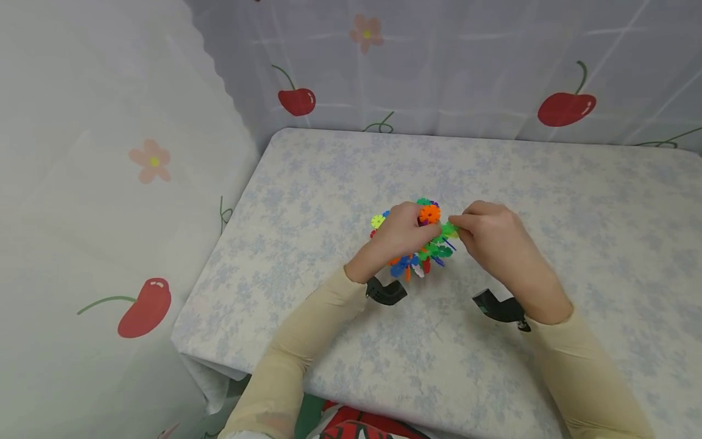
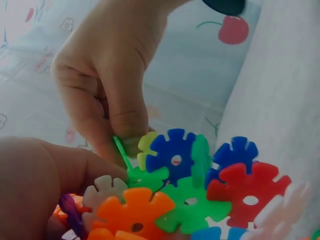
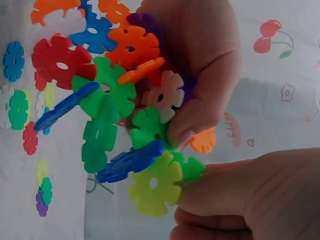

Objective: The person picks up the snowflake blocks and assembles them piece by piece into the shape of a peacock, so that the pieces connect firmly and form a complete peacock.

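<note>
A cluster of notched, flower-shaped interlocking plastic discs (image 1: 404,266) sits in my left hand (image 1: 403,228), whose thumb lies on a green disc (image 3: 148,127). An orange disc (image 1: 430,214) shows above that thumb. From the right, my right hand (image 1: 493,241) pinches a bright green disc (image 3: 192,167) at the cluster's edge, between thumb and fingers. Beside the pinch are a yellow disc (image 3: 155,186) and a blue disc (image 2: 172,156). Red (image 2: 250,192), white and more green discs fill the rest of the cluster. My left fingers are partly hidden behind it.
More discs, among them a blue one (image 3: 14,61) and a red one (image 3: 30,138), lie on the table behind the cluster. A flowered cloth covers the table (image 1: 307,189). Black wrist cameras (image 1: 386,291) hang under both wrists. A cherry-print curtain (image 1: 439,73) borders the table's far side.
</note>
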{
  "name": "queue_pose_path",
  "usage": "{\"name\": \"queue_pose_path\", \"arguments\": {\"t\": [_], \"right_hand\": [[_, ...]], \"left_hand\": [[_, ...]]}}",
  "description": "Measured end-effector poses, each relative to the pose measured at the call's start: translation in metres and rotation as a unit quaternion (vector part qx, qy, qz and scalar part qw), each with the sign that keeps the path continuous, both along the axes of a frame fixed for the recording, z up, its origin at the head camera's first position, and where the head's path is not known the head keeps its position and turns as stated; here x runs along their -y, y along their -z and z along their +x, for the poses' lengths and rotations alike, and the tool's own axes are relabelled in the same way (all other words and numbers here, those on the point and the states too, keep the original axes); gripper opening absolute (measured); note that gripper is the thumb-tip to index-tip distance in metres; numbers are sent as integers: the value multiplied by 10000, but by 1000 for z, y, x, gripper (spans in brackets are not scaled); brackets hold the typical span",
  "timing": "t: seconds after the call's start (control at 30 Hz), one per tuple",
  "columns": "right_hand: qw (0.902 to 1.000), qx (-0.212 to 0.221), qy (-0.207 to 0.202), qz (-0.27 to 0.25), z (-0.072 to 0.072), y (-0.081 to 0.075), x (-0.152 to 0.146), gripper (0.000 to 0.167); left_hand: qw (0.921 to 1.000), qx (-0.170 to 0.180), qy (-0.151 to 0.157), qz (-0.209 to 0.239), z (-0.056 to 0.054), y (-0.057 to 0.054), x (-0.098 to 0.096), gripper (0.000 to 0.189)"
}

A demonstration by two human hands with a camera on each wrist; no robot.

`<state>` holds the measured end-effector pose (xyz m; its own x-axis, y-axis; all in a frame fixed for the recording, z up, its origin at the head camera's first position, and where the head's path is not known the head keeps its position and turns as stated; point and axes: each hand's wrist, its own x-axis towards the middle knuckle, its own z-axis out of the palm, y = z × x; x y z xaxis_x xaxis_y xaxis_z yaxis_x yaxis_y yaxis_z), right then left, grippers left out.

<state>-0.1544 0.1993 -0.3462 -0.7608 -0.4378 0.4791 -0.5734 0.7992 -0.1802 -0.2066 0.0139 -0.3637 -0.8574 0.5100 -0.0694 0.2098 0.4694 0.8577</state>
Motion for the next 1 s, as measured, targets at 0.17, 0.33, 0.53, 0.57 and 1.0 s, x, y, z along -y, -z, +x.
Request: {"name": "queue_pose_path", "arguments": {"t": [0.17,0.33,0.53,0.57,1.0], "right_hand": [[9991,-113,-160,-387,-6,3,-5,22],[9856,1060,-171,-1303,-7,-3,-19,21],[9387,2549,806,-2175,-11,-7,-21,28],[9319,2677,972,-2248,-11,-7,-20,30],[9294,2494,1223,-2430,-6,-10,-19,26]], "left_hand": [[9998,-204,51,47,0,-2,2,35],[9972,-687,301,56,1,-1,2,29],[9888,-1431,399,150,0,3,1,19],[9876,-1514,392,156,1,4,1,19],[9540,-2962,467,17,3,6,-3,20]]}}
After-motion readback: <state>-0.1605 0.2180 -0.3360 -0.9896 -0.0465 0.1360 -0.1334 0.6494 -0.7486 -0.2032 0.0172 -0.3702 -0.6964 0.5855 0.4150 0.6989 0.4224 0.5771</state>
